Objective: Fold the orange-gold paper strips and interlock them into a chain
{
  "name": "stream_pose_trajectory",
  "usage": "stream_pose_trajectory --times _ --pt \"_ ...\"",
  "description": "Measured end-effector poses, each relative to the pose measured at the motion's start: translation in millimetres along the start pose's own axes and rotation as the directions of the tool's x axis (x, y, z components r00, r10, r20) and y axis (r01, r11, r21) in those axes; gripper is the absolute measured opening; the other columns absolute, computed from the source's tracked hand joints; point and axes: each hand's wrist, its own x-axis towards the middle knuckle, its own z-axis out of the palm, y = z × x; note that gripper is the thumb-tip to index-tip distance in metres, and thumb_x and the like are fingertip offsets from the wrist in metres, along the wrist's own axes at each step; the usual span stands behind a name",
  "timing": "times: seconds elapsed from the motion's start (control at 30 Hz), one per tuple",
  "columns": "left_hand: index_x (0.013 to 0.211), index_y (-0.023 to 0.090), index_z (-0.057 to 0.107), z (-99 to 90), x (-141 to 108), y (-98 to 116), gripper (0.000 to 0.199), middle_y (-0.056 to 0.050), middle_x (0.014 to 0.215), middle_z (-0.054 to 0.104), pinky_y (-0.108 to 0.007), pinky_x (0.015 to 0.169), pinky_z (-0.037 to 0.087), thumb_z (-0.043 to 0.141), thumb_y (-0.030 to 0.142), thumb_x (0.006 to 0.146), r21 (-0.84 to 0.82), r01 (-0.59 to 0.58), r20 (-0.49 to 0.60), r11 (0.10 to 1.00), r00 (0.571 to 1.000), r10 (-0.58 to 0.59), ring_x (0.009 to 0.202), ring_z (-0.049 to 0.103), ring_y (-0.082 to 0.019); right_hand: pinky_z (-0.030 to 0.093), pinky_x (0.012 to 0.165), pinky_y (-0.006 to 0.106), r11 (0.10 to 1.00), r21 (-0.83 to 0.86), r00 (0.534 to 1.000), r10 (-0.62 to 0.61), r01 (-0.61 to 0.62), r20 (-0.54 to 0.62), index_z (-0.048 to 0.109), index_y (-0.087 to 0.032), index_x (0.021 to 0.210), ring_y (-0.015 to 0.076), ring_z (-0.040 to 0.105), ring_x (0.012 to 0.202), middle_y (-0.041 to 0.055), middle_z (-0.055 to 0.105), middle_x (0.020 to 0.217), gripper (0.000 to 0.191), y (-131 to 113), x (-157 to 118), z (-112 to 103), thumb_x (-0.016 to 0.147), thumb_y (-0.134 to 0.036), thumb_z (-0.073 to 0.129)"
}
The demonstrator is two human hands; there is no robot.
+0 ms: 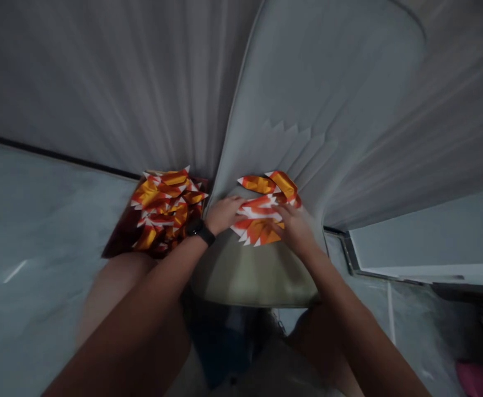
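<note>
Both hands are flat with no pinch, left hand (224, 215) and right hand (295, 229) pressing on orange-gold foil paper strips (258, 231), and a bigger foil pile (165, 212) sits just left of the left hand.

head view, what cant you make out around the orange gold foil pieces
Head view:
- orange and gold foil pieces: parts hidden under the left hand and right hand
- dark red backing: mostly covered by the heaped foil pieces
- pink object: cut off by the lower right corner
</note>
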Motion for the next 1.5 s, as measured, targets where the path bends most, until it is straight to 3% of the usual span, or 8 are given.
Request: stream_pose_trajectory --times 0.2,0.37,0.6,0.97,1.07,1.17,1.33,1.5 --pt "0.122 0.022 0.067 4.6 -21 25 0.034 -0.011 0.12 0.069 -0.039 0.091 0.05 0.066 0.03 0.089 0.017 -0.017 0.005 1.0 1.0 0.017 0.106 0.066 -0.028 0.04 0.111 0.054 0.994 0.092 0.998 0.06 -0.061 0.008 0.058 -0.014 0.139 0.0361 0.05 0.131 0.0218 0.054 0.142 0.054 3 -75 40 0.091 -0.041 0.063" --pt "0.114 0.022 0.069 8.5 -28 51 0.024 -0.011 0.114 0.069 -0.041 0.092 0.05 0.059 0.027 0.093 0.059 0.071 -0.189 0.996 0.98 -0.059 0.103 0.065 -0.027 0.036 0.114 0.055 0.983 0.164 0.996 0.087 -0.085 -0.004 0.056 -0.017 0.141 0.0352 0.044 0.136 0.0203 0.053 0.143 0.062 4 -92 36 0.085 -0.037 0.073" --pt "0.115 0.021 0.067 6.3 -32 97 0.024 -0.008 0.115 0.068 -0.036 0.1 0.049 0.054 0.021 0.094 0.01 -0.035 -0.31 0.999 0.95 0.036 0.11 0.063 -0.023 0.041 0.11 0.047 0.966 0.242 0.984 0.052 -0.092 0.168 0.058 -0.018 0.14 0.0333 0.05 0.129 0.0172 0.054 0.142 0.073 26 -100 26 0.075 -0.038 0.084" --pt "0.118 0.02 0.065 46.9 -25 122 0.026 -0.009 0.114 0.069 -0.039 0.096 0.053 0.052 0.018 0.095 -0.123 -0.124 -0.491 0.985 0.87 0.048 0.108 0.064 -0.022 0.042 0.109 0.046 0.959 0.281 0.964 0.111 -0.04 -0.24 0.072 -0.022 0.121 0.0255 0.061 0.116 0.0117 0.069 0.123 0.033 39 -132 14 0.103 -0.036 0.047" --pt "0.121 0.02 0.062 65.1 -28 146 0.026 -0.01 0.117 0.067 -0.037 0.092 0.056 0.054 0.022 0.097 -0.239 -0.19 -0.495 0.952 0.868 0.049 0.108 0.065 -0.021 0.05 0.096 0.04 0.855 0.501 0.836 0.369 -0.134 -0.407 0.074 -0.019 0.113 0.0235 0.065 0.105 0.0114 0.072 0.113 0.039 37 -127 2 0.104 -0.041 0.043" --pt "0.135 0.023 0.055 80.4 -30 161 0.037 -0.01 0.128 0.065 -0.038 0.097 0.056 0.056 0.028 0.098 -0.429 -0.24 -0.342 0.871 0.935 0.09 0.113 0.067 -0.021 0.054 0.08 0.033 0.648 0.734 0.72 0.608 -0.206 -0.334 0.076 -0.018 0.095 0.0206 0.067 0.087 0.0067 0.074 0.091 0.041 27 -118 -10 0.099 -0.049 0.048" --pt "0.143 0.022 0.05 93.0 -30 159 0.049 -0.012 0.138 0.062 -0.04 0.104 0.054 0.058 0.036 0.097 -0.641 -0.159 -0.204 0.751 0.978 0.033 0.122 0.063 -0.023 0.058 0.083 0.033 0.318 0.94 0.765 0.634 -0.125 -0.113 0.075 -0.019 0.11 0.0199 0.07 0.091 0.0057 0.076 0.103 0.04 2 -104 -12 0.089 -0.051 0.061" --pt "0.128 0.018 0.062 88.4 -27 142 0.04 -0.011 0.124 0.07 -0.038 0.095 0.057 0.055 0.043 0.098 -0.699 -0.038 -0.177 0.714 0.977 -0.121 0.108 0.069 -0.022 0.057 0.095 0.035 0.353 0.931 0.816 0.563 -0.096 -0.13 0.074 -0.023 0.118 0.0227 0.066 0.113 0.0077 0.07 0.125 0.041 -12 -92 -4 0.084 -0.046 0.07"
